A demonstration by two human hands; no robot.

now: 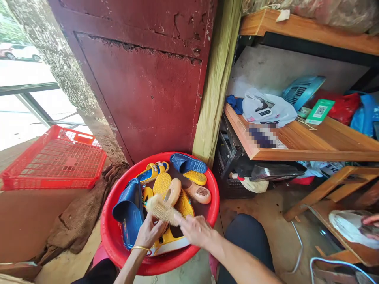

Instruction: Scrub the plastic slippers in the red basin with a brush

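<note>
A large red basin [106,232] holds several slippers in dark water. My right hand [198,230] is closed round the handle of a pale bristled brush [161,209], which lies over the middle of the basin. Just left of it my left hand [150,232], with a bracelet at the wrist, has its fingers bent on a slipper under the brush; the brush partly hides their grip. A beige slipper [173,191] shows behind the brush. Blue slippers [130,209] lie at the left, and a yellow slipper with a white edge [168,245] lies near my hands.
A red crate [69,161] and a brown cloth [77,221] lie left of the basin. Behind stands a maroon door [148,90]. Wooden shelves [319,138] with bags are at the right, above a low stool [340,228]. Another person's hand [371,221] shows at the right edge.
</note>
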